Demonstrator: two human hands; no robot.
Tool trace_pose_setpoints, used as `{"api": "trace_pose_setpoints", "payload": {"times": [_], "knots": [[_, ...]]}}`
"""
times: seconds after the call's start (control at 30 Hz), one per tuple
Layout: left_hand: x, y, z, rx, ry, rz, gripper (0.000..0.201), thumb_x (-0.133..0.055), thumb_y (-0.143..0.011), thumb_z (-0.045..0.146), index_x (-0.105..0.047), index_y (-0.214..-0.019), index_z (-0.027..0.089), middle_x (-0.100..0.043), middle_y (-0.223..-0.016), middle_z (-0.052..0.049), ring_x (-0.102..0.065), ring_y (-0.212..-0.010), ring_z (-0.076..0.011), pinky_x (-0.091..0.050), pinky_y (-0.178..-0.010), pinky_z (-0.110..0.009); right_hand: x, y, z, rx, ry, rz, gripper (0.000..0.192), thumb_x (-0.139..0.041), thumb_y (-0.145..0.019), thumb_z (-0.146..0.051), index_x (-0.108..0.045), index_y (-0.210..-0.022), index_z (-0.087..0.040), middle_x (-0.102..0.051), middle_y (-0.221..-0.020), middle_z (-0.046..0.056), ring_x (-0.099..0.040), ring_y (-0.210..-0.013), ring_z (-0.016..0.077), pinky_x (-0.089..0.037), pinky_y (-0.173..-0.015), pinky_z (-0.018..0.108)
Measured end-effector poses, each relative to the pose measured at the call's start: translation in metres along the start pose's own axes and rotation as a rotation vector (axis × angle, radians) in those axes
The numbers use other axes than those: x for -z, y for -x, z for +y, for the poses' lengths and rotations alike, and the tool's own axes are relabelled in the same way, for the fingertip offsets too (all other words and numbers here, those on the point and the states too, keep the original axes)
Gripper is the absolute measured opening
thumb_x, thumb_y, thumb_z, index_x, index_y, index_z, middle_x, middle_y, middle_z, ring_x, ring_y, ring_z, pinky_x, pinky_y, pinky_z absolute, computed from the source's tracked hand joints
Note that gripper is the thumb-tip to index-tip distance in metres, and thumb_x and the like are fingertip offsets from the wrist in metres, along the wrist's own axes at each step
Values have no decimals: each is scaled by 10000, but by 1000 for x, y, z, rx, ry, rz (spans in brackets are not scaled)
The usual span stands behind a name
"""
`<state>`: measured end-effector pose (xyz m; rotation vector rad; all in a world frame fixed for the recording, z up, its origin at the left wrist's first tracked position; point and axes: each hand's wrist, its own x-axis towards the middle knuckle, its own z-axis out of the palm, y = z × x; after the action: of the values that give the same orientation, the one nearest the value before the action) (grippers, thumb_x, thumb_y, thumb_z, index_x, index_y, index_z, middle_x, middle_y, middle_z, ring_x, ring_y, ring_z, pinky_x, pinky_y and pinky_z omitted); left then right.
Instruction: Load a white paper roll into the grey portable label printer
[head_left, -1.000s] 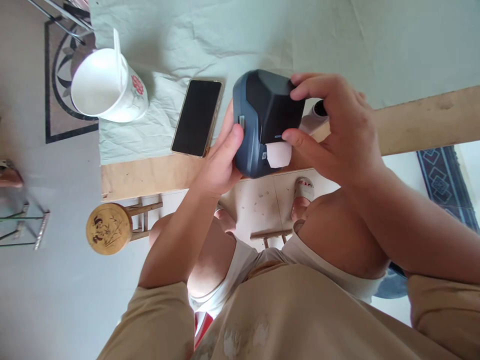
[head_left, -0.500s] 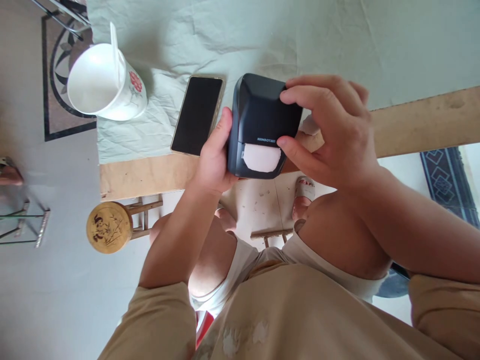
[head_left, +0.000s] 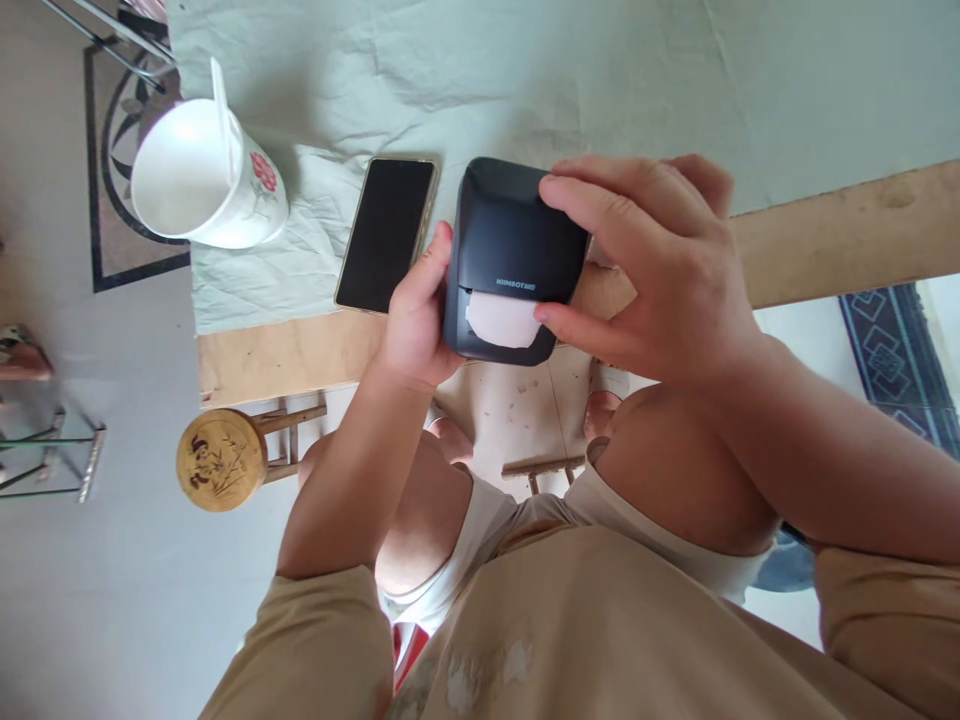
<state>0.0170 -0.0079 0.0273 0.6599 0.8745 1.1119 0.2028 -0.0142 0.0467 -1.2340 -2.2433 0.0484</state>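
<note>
A black label printer (head_left: 517, 240) marked NIIMBOT is held up over the table's front edge. A strip of white label paper (head_left: 504, 320) sticks out of its slot. My left hand (head_left: 421, 320) is closed around the printer's left side, thumb along the edge and the other fingers hidden beneath. My right hand (head_left: 660, 270) grips from the right: its index fingertip lies on the upper right of the lid, and the thumb tip touches the right end of the paper by the slot. A smartphone (head_left: 388, 232) with a dark screen lies just left of the printer.
A white tub (head_left: 251, 195) with a red flower and a white handle sticking out stands at the table's left. Pale green cloth (head_left: 675, 80) covers the tabletop behind a bare wooden edge (head_left: 277, 355). A round wooden stool (head_left: 221, 460) stands below, left of my legs.
The printer and both my hands have shifted slightly left in view. My right thumb has moved a little lower, onto the paper's end. The left-hand grip is unchanged.
</note>
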Motion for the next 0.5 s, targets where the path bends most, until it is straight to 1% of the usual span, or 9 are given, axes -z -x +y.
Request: {"api": "trace_pose_setpoints", "payload": {"times": [0.1, 0.17, 0.23, 0.27, 0.3, 0.37, 0.4, 0.47, 0.5], "knots": [[-8, 3, 4, 51, -5, 18, 533, -331, -950, 522, -607, -1181, 129, -674, -1228, -70, -360, -1456, -270, -448, -1141, -380, 3, -2, 2, -40, -43, 12, 505, -582, -824, -509, -509, -1272, -287, -561, -1335, 25, -590, -1159, 245, -407, -999, 471], [-12, 4, 5, 34, -14, 64, 495, -316, -963, 467, -594, -1198, 132, -670, -1231, -65, -348, -1464, -255, -440, -1141, -380, 6, -2, 2, -67, -51, 79, 505, -593, -812, -551, -565, -1213, -246, -610, -1154, 65, -596, -1082, 239, -454, -915, 431], [-15, 4, 3, 7, -35, 76, 401, -347, -962, 362, -600, -1170, 130, -682, -1200, -68, -361, -1457, -245, -429, -1146, -383, 9, -1, 0, -90, -77, 152, 445, -575, -844, -538, -598, -1147, -214, -603, -946, 50, -599, -888, 163, -477, -786, 342], [-17, 5, 1, -1, -53, 73, 361, -374, -951, 327, -609, -1136, 125, -692, -1172, -77, -379, -1447, -251, -425, -1148, -393, 11, -2, -2, -106, -115, 176, 390, -550, -879, -499, -597, -1124, -200, -593, -912, 33, -576, -776, 109, -465, -715, 296], [-18, 6, -1, -8, -76, 74, 324, -405, -937, 307, -619, -1093, 121, -703, -1139, -89, -402, -1433, -262, -421, -1149, -407, 12, -3, -4, -125, -178, 195, 330, -516, -916, -444, -585, -1107, -183, -592, -933, 19, -548, -691, 61, -442, -646, 259], [-20, 8, -3, -24, -113, 75, 259, -455, -910, 277, -629, -1024, 123, -720, -1067, -96, -444, -1402, -280, -414, -1149, -432, 15, -8, -6, -197, -351, 269, 231, -459, -957, -323, -546, -1077, -146, -573, -1059, 18, -518, -614, -1, -406, -552, 217], [-20, 8, -3, -31, -117, 77, 244, -464, -905, 268, -631, -1007, 123, -725, -1036, -93, -458, -1391, -283, -411, -1150, -437, 15, -10, -5, -245, -442, 322, 197, -439, -961, -275, -528, -1065, -133, -549, -1110, 27, -529, -617, -8, -407, -531, 209], [-18, 8, -4, -41, -84, 62, 243, -472, -908, 275, -635, -999, 121, -728, -990, -83, -474, -1378, -279, -414, -1152, -423, 16, -13, 2, -315, -578, 447, 175, -430, -946, -238, -507, -1057, -127, -516, -1131, 44, -572, -663, 14, -438, -535, 212], [-17, 7, -4, -41, -54, 43, 249, -474, -913, 284, -637, -1003, 118, -729, -982, -80, -479, -1374, -273, -419, -1152, -407, 17, -12, 8, -333, -595, 458, 207, -417, -948, -257, -498, -1094, -133, -505, -1148, 49, -596, -720, 36, -457, -562, 217]]}}
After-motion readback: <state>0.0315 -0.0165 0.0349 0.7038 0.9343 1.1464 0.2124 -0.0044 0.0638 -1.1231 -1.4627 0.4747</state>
